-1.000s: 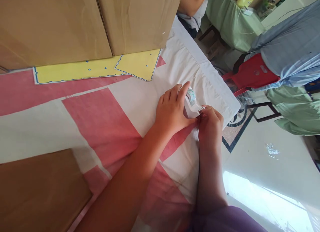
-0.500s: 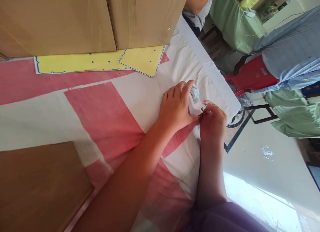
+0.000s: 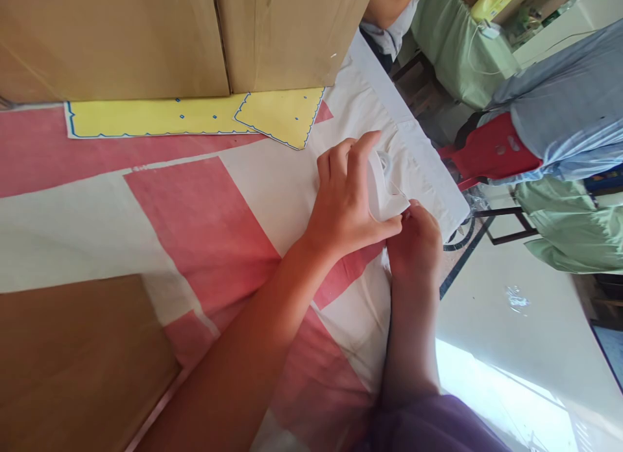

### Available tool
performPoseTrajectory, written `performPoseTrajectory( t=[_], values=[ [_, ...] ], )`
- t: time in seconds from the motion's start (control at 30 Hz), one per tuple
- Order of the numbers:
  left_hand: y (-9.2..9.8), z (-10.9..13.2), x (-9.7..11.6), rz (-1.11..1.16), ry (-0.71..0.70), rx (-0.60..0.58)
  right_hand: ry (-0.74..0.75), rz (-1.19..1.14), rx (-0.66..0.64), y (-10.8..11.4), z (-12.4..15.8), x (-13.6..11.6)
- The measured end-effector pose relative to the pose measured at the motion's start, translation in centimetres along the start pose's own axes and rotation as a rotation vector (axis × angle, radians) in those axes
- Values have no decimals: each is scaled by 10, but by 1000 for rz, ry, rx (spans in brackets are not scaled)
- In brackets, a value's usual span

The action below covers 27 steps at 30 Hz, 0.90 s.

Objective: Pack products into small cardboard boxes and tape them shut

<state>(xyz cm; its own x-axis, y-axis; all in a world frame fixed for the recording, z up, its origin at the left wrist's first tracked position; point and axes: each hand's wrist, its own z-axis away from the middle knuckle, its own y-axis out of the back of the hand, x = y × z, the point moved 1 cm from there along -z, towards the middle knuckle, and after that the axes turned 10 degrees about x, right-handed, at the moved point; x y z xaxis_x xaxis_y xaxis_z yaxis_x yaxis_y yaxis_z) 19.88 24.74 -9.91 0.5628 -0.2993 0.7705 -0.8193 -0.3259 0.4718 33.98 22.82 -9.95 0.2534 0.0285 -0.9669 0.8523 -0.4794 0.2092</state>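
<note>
My left hand [image 3: 346, 195] is wrapped round a white tape dispenser [image 3: 381, 191], with its thumb along the near side and its fingers behind the body. A roll of clear tape [image 3: 385, 161] sits in the dispenser. From the roll a thin line of tape runs to the cutter end. There my right hand [image 3: 415, 234] is closed, thumb and fingertips pinched at the tape's end; the fingertips are partly hidden. Both hands are above the red and white cloth [image 3: 253, 212], near the table's far right edge.
Large cardboard boxes [image 3: 121, 43] stand at the upper left, with yellow blue-edged sheets [image 3: 160, 119] partly under them. A brown board [image 3: 78, 361] lies at the lower left. Beyond the table edge, a person in grey [image 3: 569, 88] sits on a red chair [image 3: 501, 150]. Another person's arm [image 3: 387, 7] shows at the top.
The tape dispenser has turned a little in my left hand, and my left index finger is raised higher. My right fingertips stay at the cutter end.
</note>
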Motion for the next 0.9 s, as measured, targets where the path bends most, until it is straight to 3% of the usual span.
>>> performPoseTrajectory(
  t=[0.17, 0.37, 0.63, 0.9],
  values=[
    [-5, 2, -4, 110, -26, 51, -56, -84, 14, 2, -3, 2],
    [-18, 4, -13, 324, -126, 186, -221, -378, -8, 1, -1, -3],
    [-24, 5, -16, 337, -130, 141, -167, -344, -21, 5, -4, -3],
    [-18, 2, -17, 175, -127, 19, -230, -300, -39, 11, -8, 1]
  ],
)
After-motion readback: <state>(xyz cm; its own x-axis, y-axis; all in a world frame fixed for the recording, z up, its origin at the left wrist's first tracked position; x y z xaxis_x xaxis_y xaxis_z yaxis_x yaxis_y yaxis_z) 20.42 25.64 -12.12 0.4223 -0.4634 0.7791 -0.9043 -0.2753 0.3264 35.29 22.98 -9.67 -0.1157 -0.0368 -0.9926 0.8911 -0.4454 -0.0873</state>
